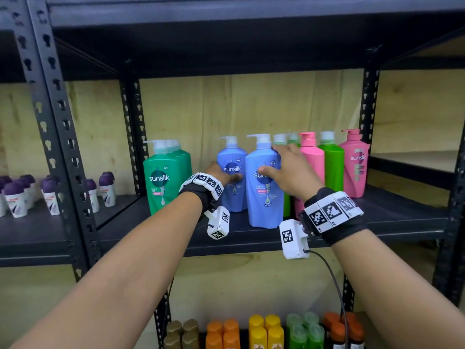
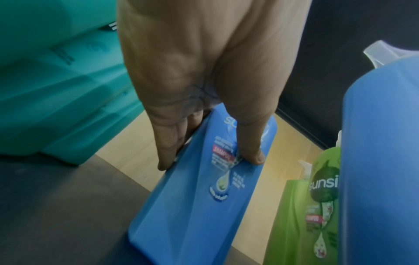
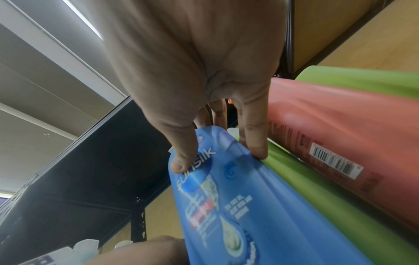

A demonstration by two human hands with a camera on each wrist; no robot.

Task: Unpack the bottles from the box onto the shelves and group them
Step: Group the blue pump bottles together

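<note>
Two blue Sunsilk pump bottles stand side by side on the black middle shelf (image 1: pixel 402 215). My left hand (image 1: pixel 222 173) grips the rear blue bottle (image 1: pixel 232 157) around its body, thumb on the label; the left wrist view shows this hand (image 2: pixel 211 159) and bottle (image 2: pixel 199 206). My right hand (image 1: pixel 270 159) grips the nearer blue bottle (image 1: pixel 264 197) at its shoulder, thumb in front and fingers behind. The right wrist view shows the same grip (image 3: pixel 219 157) on that bottle (image 3: pixel 249 206). Teal bottles (image 1: pixel 163 177) stand to the left, green (image 1: pixel 333 167) and pink bottles (image 1: pixel 354 165) to the right.
A pink bottle (image 3: pixel 340 143) and a green one (image 3: pixel 317 197) crowd the right hand's fingers. Purple-capped roll-ons (image 1: pixel 17 197) fill the left shelf unit. Small brown, orange, yellow and green bottles (image 1: pixel 264 331) line the shelf below. The upper shelf (image 1: pixel 226 64) hangs low overhead.
</note>
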